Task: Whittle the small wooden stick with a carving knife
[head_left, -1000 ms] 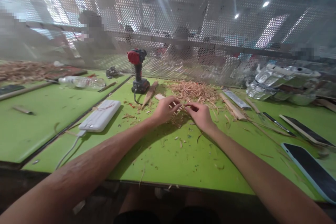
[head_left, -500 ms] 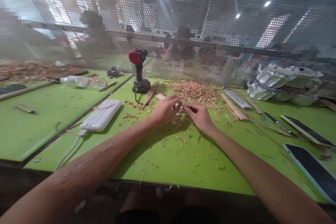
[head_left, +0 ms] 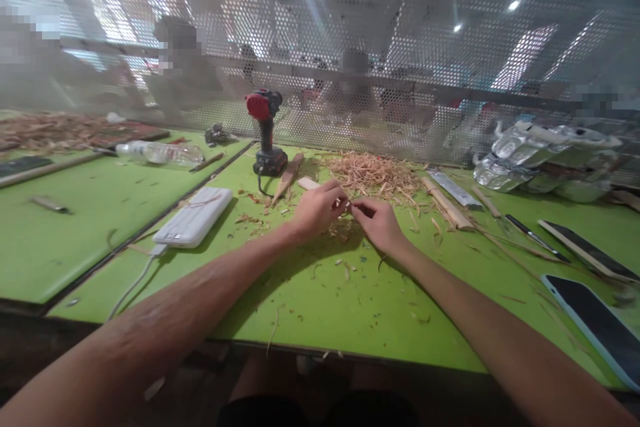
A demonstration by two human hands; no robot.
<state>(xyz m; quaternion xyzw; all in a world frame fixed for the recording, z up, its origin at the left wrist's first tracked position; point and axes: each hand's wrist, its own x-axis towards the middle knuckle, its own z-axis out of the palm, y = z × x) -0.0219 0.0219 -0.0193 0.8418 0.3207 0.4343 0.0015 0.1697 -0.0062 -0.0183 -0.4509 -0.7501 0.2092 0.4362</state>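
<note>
My left hand is closed around a flat piece of pale wood, whose blunt end sticks out past the knuckles. Close beside it, my right hand pinches thumb and fingers together at the other end of the piece. What lies in that pinch is too small to make out. Both hands are just above the green table, over scattered small chips. Behind them spreads a heap of wood shavings.
A red and black cordless drill stands behind my left hand. Left of it lies a white power bank with a cable. To the right are a wooden stick, a phone and foil-like silver packs. A perforated metal screen rises behind.
The view has shifted very slightly. Both hands keep nearly the same place and grip, with only small finger movement between them.
</note>
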